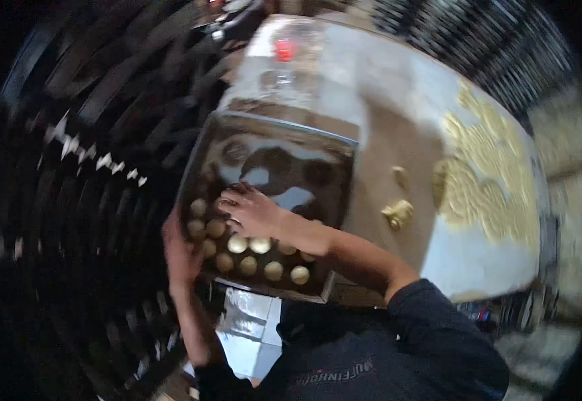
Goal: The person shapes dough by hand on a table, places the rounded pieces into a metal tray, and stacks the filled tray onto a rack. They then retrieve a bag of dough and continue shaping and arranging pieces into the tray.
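A dark, rectangular baking tray [284, 120] lies tilted in view at the table's left edge. Rows of round, pale dough balls [273, 271] fill the part of it nearest my body. My right hand [247, 208] reaches across the tray just beyond those rows, palm down with the fingers curled. Whatever is under its fingers is hidden. My left hand [183, 252], smeared by motion, is at the tray's left rim and appears to grip it.
Right of the tray, small lumps of dough [398, 214] sit on the pale table [398, 67]. Flattened yellowish dough [481, 180] spreads along the table's right side. A clear bottle with a red cap [283, 51] stands at the back. White floor tiles [251, 327] show below.
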A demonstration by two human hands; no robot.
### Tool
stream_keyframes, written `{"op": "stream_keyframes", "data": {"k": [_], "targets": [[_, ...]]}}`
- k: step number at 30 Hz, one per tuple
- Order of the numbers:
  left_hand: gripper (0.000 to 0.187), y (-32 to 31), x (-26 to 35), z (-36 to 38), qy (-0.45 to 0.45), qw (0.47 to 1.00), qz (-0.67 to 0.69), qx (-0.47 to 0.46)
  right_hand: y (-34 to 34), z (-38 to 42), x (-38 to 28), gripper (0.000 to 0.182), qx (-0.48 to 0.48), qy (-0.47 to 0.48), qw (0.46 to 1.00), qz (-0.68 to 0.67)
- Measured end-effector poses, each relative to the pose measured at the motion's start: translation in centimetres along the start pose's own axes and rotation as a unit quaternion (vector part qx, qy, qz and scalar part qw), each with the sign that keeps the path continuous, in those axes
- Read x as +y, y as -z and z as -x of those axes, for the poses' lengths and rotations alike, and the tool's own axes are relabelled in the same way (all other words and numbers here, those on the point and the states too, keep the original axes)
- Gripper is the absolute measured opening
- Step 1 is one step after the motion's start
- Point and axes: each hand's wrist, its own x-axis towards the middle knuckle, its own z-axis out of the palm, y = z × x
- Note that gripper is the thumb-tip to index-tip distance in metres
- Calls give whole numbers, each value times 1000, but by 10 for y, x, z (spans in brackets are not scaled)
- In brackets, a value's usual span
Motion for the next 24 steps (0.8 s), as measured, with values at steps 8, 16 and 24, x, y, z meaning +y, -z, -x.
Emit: {"op": "stream_keyframes", "data": {"k": [8,16,24], "targets": [[35,-22,58,21,-50,997,-31,55,126,261,231,34,105,-462,842,260],[47,-264,317,-87,-274,923,183,-201,227,453,153,21,276,-416,845,-194],[45,-600,498,-201,13,879,268,-395,183,646,32,20,233,-502,833,-6]]}}
